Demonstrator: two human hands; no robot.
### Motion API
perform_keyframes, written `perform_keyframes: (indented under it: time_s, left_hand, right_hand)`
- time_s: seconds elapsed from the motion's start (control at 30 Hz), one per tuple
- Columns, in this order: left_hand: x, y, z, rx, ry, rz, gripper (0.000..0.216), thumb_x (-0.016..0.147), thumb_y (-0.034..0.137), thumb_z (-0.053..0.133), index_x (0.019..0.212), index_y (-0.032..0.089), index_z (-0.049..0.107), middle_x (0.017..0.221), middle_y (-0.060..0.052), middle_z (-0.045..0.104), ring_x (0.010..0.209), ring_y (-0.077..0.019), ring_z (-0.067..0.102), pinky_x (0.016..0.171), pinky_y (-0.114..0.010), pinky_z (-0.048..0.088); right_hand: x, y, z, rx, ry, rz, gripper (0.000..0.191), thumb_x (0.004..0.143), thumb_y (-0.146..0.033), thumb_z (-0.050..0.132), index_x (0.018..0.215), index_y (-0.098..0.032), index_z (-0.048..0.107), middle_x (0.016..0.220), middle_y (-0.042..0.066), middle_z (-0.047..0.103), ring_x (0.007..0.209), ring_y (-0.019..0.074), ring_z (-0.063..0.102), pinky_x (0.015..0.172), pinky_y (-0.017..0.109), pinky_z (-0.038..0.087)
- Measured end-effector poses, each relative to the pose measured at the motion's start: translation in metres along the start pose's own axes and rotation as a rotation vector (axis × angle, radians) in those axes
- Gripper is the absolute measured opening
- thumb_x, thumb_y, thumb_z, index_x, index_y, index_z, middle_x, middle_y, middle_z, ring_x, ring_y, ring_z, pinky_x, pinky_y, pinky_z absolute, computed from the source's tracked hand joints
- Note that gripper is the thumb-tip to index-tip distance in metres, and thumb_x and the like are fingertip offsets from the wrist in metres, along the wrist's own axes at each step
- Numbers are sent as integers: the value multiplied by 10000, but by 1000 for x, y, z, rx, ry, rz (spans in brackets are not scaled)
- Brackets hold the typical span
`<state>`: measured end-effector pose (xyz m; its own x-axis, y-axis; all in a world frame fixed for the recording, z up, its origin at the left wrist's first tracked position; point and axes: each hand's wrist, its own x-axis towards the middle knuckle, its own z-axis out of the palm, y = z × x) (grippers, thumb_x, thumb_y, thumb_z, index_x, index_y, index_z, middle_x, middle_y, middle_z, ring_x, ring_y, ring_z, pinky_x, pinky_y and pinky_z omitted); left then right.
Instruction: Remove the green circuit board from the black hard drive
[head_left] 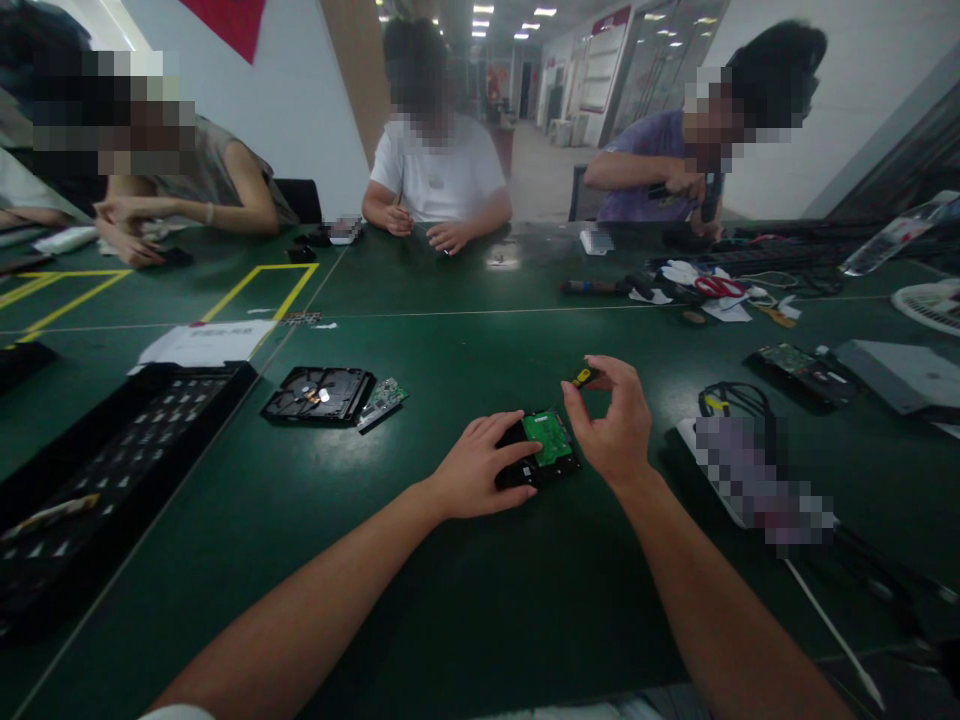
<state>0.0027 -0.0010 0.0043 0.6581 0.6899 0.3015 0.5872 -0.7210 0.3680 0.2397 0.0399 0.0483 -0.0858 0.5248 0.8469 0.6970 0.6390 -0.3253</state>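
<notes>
A black hard drive (541,458) lies on the green table, its green circuit board (549,437) facing up. My left hand (477,466) rests on the drive's left side, with fingers curled over its edge. My right hand (615,420) hovers just right of the drive. Its fingers pinch a small screwdriver with a yellow-and-black handle (583,376), and the tool points down toward the board.
An opened drive (318,393) and a loose circuit board (382,400) lie to the left, beside a long black tray (105,470). To the right lie another drive (799,366), cables (731,400) and a grey case (900,370). Three other people sit across the table.
</notes>
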Motion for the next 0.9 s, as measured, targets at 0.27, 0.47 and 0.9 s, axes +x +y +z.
perform_keyframes:
  time_s: [0.27,0.47,0.9]
  left_hand:
    - [0,1,0,-5,-1,-4,627,898,584,692,1438,277,607,1638,-158,356,1472,-395,397,1160,-595,373]
    - [0,-1,2,1,5,6,639,894,589,694,1442,273,602,1636,-169,352,1478,-377,395,1166,-578,372]
    - [1,2,-1,4,-9,-13,638,900,586,687,1451,281,588,1637,-163,355,1490,-375,379,1168,-578,367]
  right_hand:
    - [1,-2,-1,-4,13,6,421,948,-200,683,1333,-256,521,1241,112,619,1052,260,676,804,437,654]
    - [1,-4,0,3,-4,-8,444,939,-214,703,1343,-272,527,1197,102,613,1037,256,656,781,423,649]
    - [2,-1,-2,23,-8,-7,415,943,-224,697,1326,-278,547,1201,98,587,1022,244,643,724,385,647]
